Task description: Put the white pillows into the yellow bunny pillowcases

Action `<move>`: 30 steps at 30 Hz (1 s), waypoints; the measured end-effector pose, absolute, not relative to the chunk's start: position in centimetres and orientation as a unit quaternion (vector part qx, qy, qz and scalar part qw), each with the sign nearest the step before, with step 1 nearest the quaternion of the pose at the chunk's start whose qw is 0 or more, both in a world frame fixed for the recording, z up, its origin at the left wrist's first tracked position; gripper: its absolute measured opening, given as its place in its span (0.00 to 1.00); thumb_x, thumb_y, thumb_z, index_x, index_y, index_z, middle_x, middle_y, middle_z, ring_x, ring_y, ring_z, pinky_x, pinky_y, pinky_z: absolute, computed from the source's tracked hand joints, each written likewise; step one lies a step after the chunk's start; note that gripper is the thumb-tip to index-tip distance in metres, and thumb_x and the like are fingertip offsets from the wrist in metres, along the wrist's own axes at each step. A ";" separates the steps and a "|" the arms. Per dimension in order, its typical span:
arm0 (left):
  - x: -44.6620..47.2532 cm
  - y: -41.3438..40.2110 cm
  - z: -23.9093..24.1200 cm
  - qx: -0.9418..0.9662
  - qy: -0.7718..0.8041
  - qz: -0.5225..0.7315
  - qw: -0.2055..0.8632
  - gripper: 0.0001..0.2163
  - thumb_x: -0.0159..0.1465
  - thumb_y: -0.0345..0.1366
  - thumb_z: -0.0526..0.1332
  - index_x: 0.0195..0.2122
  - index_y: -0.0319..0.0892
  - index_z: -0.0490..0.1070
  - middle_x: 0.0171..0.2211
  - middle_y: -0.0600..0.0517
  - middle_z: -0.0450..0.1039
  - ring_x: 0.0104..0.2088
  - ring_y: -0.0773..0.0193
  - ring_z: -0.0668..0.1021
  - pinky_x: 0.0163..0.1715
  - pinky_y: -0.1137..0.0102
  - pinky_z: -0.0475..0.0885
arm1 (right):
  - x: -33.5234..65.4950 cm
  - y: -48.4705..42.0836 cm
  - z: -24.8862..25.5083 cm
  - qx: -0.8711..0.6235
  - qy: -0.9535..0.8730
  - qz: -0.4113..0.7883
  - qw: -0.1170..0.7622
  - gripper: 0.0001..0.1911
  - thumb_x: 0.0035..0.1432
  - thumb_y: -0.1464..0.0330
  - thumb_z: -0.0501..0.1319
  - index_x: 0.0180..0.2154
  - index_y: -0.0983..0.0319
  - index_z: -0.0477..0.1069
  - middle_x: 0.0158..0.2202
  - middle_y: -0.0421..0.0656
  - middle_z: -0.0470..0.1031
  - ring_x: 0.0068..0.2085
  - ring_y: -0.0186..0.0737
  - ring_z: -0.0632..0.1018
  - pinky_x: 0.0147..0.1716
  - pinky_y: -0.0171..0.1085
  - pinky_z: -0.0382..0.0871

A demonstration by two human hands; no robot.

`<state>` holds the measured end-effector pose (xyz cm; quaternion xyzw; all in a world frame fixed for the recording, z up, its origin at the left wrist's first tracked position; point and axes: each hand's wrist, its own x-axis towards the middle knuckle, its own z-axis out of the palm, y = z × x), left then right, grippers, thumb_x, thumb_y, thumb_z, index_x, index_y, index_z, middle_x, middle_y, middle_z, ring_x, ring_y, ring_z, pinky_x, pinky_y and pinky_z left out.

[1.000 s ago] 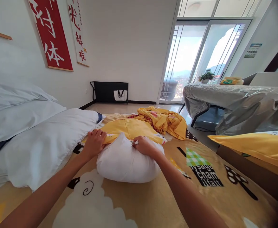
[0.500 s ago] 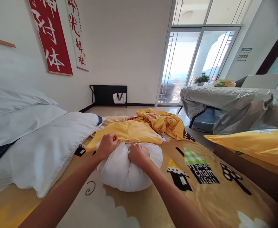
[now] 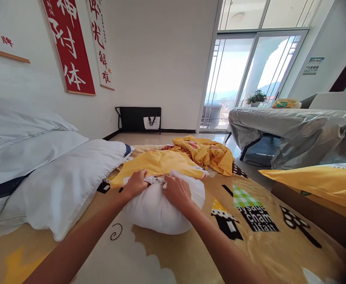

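A plump white pillow (image 3: 161,215) lies folded and bunched on the patterned bedspread in front of me. My left hand (image 3: 136,183) pinches the far left part of its edge. On the other side my right hand (image 3: 177,191) is closed on the pillow's far edge, thumb toward the left hand. A strip of white fabric stretches between the two sets of fingertips. Just beyond, a yellow pillowcase (image 3: 161,161) lies flat, its near edge against the pillow and my fingers; whether the pillow reaches inside it is hidden.
White pillows (image 3: 81,173) are piled at the left. A crumpled yellow cloth (image 3: 210,152) lies at the bed's far end. Off to the right are a yellow pillow (image 3: 317,181) and a table under silvery plastic (image 3: 282,118). The tan bedspread (image 3: 202,256) spreads beneath everything.
Both hands have shifted slightly toward the pillow's far edge, and white fabric now shows stretched between them. The whole view has swung a little to the left.
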<state>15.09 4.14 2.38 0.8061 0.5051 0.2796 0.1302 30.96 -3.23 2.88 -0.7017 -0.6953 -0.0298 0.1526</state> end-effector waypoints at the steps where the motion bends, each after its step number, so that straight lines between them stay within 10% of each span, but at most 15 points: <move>1: 15.3 4.2 2.0 0.799 0.514 0.290 0.114 0.08 0.52 0.30 0.57 0.22 0.44 0.55 0.23 0.55 0.63 0.26 0.64 0.66 0.27 0.70 0.54 | 31.0 -3.8 2.7 -0.691 -0.700 -0.055 0.171 0.16 0.55 0.72 0.53 0.44 0.58 0.72 0.47 0.49 0.72 0.44 0.46 0.75 0.36 0.38 0.67; 5: 15.6 4.5 1.0 0.777 0.538 0.321 0.065 0.10 0.56 0.34 0.56 0.21 0.44 0.55 0.21 0.53 0.64 0.26 0.62 0.67 0.28 0.68 0.52 | 31.0 -5.4 2.0 -0.646 -0.730 -0.112 0.192 0.12 0.55 0.72 0.55 0.42 0.57 0.70 0.60 0.47 0.60 0.53 0.46 0.68 0.35 0.36 0.66; 17: 15.3 5.0 -1.0 0.738 0.549 0.384 0.082 0.10 0.54 0.33 0.56 0.19 0.43 0.54 0.18 0.57 0.59 0.23 0.68 0.63 0.25 0.72 0.54 | 30.7 -4.6 2.1 -0.484 -0.861 -0.150 0.030 0.25 0.65 0.70 0.45 0.61 0.47 0.56 0.46 0.47 0.71 0.41 0.44 0.75 0.35 0.39 0.68; 30: 10.1 2.2 -1.5 0.825 0.392 0.407 -0.013 0.11 0.59 0.30 0.51 0.40 0.42 0.69 0.41 0.47 0.72 0.46 0.55 0.71 0.48 0.59 0.63 | 33.2 -1.8 3.8 -0.581 -0.803 -0.130 0.006 0.24 0.66 0.69 0.43 0.60 0.45 0.59 0.42 0.48 0.72 0.39 0.44 0.77 0.34 0.39 0.65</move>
